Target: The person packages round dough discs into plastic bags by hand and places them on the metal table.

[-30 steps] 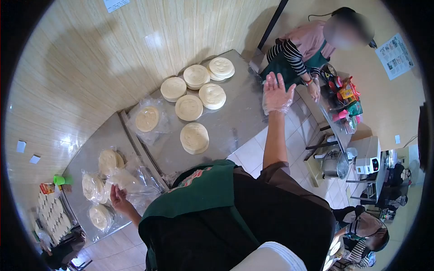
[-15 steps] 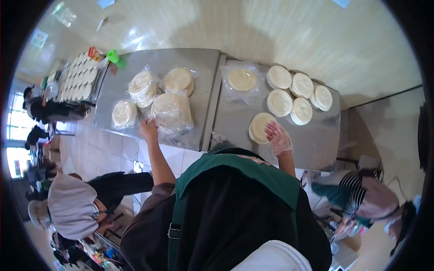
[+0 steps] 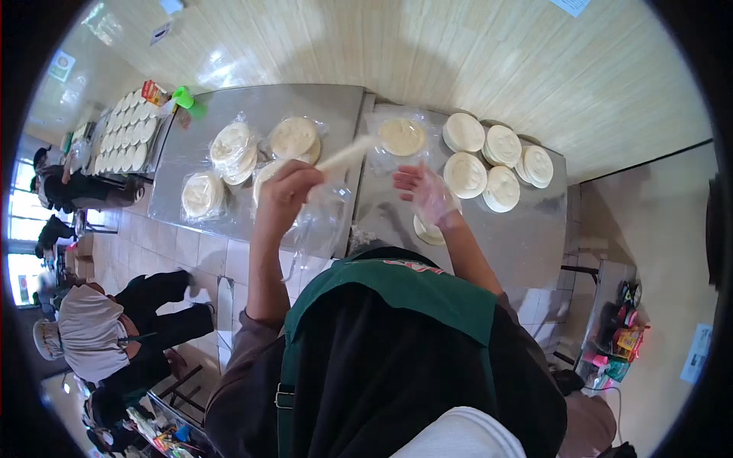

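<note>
From the head camera: the left hand (image 3: 292, 187) has its fingers closed on a pale flatbread (image 3: 347, 156) — blurred, held above the bench (image 3: 500, 244). The right hand (image 3: 426, 192), in a clear glove, is open and empty, partly covering a short stack (image 3: 429, 233). Bare stacks (image 3: 465, 175) stand to its right — bagged stacks (image 3: 203, 195) lie far left.

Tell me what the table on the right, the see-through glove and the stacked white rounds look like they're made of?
Table on the right: probably stainless steel, being grey and smooth with a soft sheen.

See-through glove: seems thin, glossy plastic; it wrinkles and the hand shows through.

Stacked white rounds: perhaps dough or flatbread, pale and matte with slightly uneven tops; raw or baked, I can't tell.
</note>
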{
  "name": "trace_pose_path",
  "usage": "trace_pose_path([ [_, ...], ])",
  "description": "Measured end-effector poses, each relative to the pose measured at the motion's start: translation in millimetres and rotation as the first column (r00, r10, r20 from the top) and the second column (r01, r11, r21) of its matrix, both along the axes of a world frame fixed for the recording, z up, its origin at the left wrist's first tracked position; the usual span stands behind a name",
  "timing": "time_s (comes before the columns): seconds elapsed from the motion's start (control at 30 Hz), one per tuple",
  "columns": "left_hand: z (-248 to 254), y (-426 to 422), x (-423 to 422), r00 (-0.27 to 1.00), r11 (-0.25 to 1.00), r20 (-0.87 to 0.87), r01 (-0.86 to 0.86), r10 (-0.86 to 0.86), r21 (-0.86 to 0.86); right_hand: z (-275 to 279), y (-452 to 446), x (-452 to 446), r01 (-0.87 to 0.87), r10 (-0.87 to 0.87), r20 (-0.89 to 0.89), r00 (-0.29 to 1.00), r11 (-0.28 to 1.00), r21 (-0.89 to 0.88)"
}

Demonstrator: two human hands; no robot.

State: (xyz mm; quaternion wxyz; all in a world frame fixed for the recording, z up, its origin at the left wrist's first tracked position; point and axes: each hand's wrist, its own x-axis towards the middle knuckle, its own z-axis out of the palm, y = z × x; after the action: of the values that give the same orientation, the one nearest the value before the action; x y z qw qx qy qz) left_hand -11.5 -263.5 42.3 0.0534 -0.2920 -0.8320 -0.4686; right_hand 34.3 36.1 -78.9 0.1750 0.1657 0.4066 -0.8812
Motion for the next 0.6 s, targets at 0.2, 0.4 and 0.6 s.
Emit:
trace_pose_path([
  [0.2,0.2,47.8,-3.9,0.917,0.924,-0.152,0.379,-0.368,0.053,13.6,8.3,10.7,-0.232,0.215,-0.133,0.968,0.964,-0.131],
  [0.4,-52.2,35.9,-25.8,0.944,0.978,0.256,-0.2,0.209,-0.061,30.3,31.0,45.6,0.431,-0.41,-0.262,0.874,0.902,0.026],
  [0.6,-63.2,51.6,-31.0,0.985,0.979,0.145,-0.063,0.092,-0.193,60.3,28.4,53.1,0.476,-0.449,-0.375,0.811,0.879,-0.022],
])
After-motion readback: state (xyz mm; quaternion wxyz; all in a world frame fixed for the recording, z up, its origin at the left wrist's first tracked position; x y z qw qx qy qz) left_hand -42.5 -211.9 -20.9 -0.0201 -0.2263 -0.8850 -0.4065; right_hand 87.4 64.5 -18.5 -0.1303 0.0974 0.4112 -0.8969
